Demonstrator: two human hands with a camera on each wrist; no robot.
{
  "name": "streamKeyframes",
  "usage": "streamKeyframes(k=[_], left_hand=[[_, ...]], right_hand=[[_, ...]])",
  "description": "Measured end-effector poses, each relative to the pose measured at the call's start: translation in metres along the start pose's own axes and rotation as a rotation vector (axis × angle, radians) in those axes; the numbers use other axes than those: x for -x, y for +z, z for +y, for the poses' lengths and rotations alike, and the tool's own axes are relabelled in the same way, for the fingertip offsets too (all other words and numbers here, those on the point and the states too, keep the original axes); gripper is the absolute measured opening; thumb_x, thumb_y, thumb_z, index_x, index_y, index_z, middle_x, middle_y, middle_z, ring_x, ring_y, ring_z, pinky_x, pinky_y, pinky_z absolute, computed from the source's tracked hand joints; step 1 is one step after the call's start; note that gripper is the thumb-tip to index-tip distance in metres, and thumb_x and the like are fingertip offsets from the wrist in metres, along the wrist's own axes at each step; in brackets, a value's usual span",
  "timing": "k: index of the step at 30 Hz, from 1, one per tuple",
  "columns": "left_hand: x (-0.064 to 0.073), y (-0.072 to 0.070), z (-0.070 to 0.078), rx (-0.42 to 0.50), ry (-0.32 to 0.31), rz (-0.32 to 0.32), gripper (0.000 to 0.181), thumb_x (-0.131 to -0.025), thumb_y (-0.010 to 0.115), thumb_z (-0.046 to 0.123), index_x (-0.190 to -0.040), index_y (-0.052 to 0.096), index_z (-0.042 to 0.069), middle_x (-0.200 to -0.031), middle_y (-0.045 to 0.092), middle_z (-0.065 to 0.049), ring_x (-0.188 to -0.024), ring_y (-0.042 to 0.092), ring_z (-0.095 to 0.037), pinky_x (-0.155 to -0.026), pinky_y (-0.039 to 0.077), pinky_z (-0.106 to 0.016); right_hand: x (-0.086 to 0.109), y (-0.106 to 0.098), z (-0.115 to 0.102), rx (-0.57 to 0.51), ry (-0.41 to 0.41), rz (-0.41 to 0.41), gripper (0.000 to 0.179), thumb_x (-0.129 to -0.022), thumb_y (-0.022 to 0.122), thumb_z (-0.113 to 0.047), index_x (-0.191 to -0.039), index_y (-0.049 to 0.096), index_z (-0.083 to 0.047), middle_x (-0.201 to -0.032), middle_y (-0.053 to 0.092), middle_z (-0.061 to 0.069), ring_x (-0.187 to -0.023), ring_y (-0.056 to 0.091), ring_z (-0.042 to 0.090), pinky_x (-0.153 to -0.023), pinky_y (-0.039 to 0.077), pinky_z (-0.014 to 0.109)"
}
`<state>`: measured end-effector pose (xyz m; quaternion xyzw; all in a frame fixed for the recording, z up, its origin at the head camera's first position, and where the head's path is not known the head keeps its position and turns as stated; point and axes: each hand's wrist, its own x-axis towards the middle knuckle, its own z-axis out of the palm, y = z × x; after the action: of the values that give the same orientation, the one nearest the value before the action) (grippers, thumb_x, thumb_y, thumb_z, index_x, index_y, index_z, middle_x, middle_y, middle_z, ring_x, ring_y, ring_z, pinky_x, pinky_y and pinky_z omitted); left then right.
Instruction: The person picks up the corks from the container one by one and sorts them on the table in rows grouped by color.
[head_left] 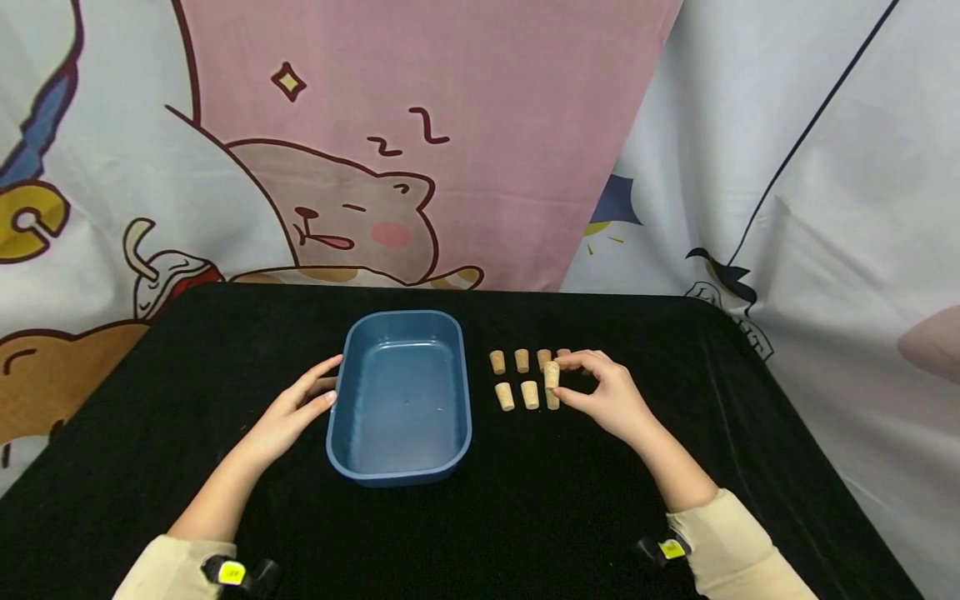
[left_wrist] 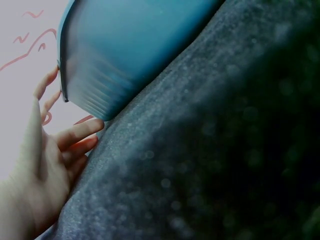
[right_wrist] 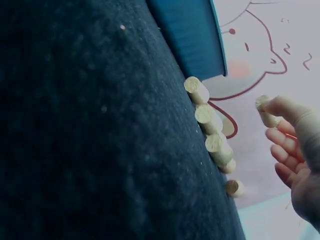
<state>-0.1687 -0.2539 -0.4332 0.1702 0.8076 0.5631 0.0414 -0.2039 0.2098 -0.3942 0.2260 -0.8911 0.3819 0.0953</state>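
My right hand [head_left: 611, 400] pinches a small tapered cork stopper [head_left: 552, 374] between thumb and fingertips, raised above the black cloth. In the right wrist view the held cork [right_wrist: 269, 119] is apart from the others. Below and left of that hand, more corks [head_left: 530, 395] stand in two rows; the hand and its cork partly hide some of them. A blue rectangular tray [head_left: 399, 478] sits left of the corks, its inside bare. At the tray's left side, my left hand [head_left: 288, 421] touches the rim with fingers extended; the left wrist view shows those relaxed fingers [left_wrist: 80, 132] beside the wall.
Black cloth [head_left: 525, 525] covers the table, which ends at a far edge just behind the tray and corks. A printed curtain [head_left: 525, 167] with a sleeping cartoon animal hangs behind. Each sleeve carries a dark wrist camera [head_left: 251, 575].
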Motion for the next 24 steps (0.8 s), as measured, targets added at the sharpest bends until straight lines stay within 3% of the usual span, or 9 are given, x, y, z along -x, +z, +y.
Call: streamKeyframes(k=[6,24], left_hand=[[0.000,0.000,0.000,-0.003,-0.006,0.002,0.055,-0.102,0.044,0.023,-0.153,0.024,0.019,-0.145,0.035,-0.025,-0.128,0.038,-0.046,-0.094,0.040,-0.063],[-0.001,0.000,0.001,-0.003,-0.012,0.006,0.054,-0.103,0.044,0.023,-0.153,0.024,0.019,-0.144,0.036,-0.026,-0.127,0.039,-0.046,-0.094,0.041,-0.062]], right_hand=[[0.005,-0.005,0.015,-0.013,0.065,-0.047,0.036,-0.079,0.078,-0.018,-0.112,0.065,-0.010,-0.109,0.063,0.005,-0.102,0.056,0.026,-0.088,0.046,0.049],[0.011,-0.013,0.047,-0.046,0.092,-0.124,0.034,-0.079,0.078,-0.018,-0.111,0.066,-0.011,-0.104,0.064,0.002,-0.097,0.055,0.023,-0.084,0.043,0.042]])
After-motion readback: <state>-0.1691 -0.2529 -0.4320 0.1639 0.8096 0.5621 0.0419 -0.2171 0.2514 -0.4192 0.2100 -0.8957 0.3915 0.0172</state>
